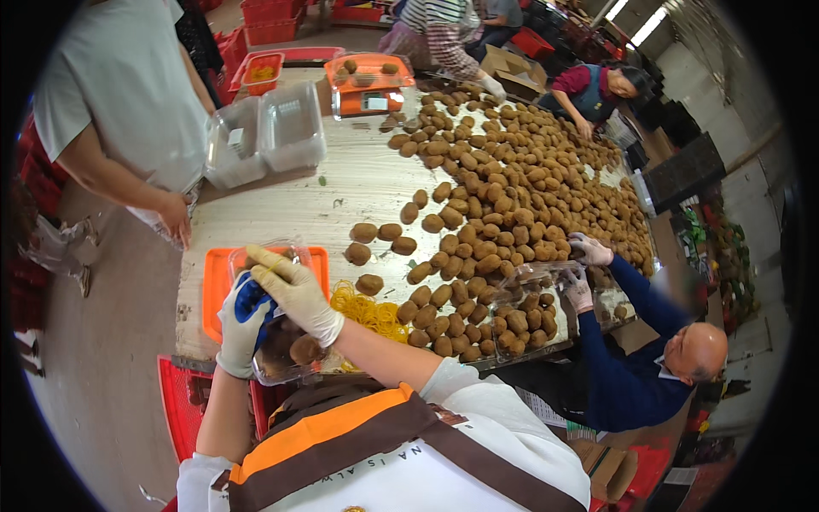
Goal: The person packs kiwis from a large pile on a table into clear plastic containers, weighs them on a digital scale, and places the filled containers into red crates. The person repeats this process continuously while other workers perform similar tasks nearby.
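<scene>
My left hand point(246, 323), in a white glove with a blue coating, grips a clear plastic box point(281, 371) with kiwifruit point(306, 350) inside. The box lies at the table's near edge. My right hand point(291, 291), in a cream glove, reaches across above it with a thin yellow rubber band point(275, 264) at its fingers. Clear plastic point(294, 246) also shows beyond my fingers, over an orange scale point(214, 294); my hands hide whether it belongs to the same box. A heap of yellow rubber bands point(368, 313) lies right of my right wrist.
Loose kiwifruit point(512, 192) cover the table's right side. Stacked clear boxes point(291, 128) and another orange scale point(368, 83) stand farther back. At right, a co-worker's gloved hands point(585, 269) are at an open box of kiwifruit point(524, 323). Another person point(128, 115) stands at left. Red crates point(179, 403) stand below.
</scene>
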`<state>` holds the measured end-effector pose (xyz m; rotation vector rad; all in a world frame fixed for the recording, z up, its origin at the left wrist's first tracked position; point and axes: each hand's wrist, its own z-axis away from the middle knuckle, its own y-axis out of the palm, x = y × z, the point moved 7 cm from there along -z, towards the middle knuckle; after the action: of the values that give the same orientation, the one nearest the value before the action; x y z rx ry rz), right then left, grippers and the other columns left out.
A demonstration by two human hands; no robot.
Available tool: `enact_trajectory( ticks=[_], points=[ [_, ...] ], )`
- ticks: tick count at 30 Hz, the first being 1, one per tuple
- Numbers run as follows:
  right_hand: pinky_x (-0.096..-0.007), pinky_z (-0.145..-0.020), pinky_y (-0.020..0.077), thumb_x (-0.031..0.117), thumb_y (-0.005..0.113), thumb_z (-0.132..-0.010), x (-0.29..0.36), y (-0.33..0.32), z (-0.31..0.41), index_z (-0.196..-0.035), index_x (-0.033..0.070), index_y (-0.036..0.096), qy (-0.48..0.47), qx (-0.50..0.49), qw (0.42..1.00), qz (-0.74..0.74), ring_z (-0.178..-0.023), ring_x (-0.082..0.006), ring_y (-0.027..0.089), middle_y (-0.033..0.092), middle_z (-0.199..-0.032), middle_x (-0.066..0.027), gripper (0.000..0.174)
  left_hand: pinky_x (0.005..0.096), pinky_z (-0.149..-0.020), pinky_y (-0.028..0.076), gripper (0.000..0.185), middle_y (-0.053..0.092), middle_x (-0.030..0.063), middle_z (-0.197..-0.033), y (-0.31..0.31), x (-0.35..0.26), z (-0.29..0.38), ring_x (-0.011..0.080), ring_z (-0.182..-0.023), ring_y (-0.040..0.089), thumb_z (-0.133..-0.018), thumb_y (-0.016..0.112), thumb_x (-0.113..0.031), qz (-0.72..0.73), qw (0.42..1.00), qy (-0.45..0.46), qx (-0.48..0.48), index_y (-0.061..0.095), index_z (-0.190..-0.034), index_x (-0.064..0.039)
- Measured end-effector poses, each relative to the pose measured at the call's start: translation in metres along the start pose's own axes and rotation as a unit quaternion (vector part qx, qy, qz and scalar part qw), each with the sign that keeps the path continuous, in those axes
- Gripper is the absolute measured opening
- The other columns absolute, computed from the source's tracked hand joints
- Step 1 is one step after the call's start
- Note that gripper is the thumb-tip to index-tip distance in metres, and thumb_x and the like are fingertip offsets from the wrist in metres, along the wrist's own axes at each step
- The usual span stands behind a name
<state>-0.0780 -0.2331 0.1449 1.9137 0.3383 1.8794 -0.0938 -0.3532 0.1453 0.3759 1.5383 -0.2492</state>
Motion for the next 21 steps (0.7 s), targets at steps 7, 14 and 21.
enact_trajectory(
  ticks=[7, 14, 21],
  points=[
    [-0.0336, -0.05, 0.0426, 0.038, 0.063, -0.1, 0.008, -0.088, -0.078, -0.087, 0.004, 0.061, 0.041, -0.229, 0.958, -0.169, -0.051, -0.0164, 0.047, 0.048, -0.062, -0.002, 0.036, 0.0297, -0.071, 0.047, 0.013, 0.061, 0.005, -0.086, -0.039, 0.008, -0.08, 0.0183, -0.078, 0.058, -0.089, 0.068, -0.012, 0.141, 0.973, -0.109, 0.145, 0.057, -0.088, -0.005],
    [-0.0276, -0.057, 0.0416, 0.038, 0.071, -0.095, -0.041, -0.13, -0.151, -0.1, 0.005, 0.066, 0.057, -0.083, 0.949, 0.297, -0.062, -0.0085, 0.047, 0.058, -0.07, 0.0008, 0.034, 0.035, -0.058, 0.046, 0.021, 0.062, 0.0127, -0.074, -0.125, 0.062, -0.142, 0.0222, -0.058, 0.056, -0.094, 0.066, -0.022, -0.424, 0.902, -0.061, -0.064, 0.069, -0.093, -0.001],
    [-0.035, -0.089, 0.0489, 0.045, 0.068, -0.094, -0.057, -0.115, -0.01, -0.145, 0.002, 0.046, 0.123, -0.008, 0.938, 0.324, -0.099, -0.024, 0.063, 0.068, -0.105, -0.0183, 0.07, 0.0332, -0.087, 0.05, 0.053, 0.067, 0.012, -0.114, -0.127, 0.169, 0.023, 0.0242, -0.096, 0.064, -0.099, 0.06, -0.028, -0.219, 0.939, -0.258, 0.064, 0.047, -0.146, -0.006]
  ],
)
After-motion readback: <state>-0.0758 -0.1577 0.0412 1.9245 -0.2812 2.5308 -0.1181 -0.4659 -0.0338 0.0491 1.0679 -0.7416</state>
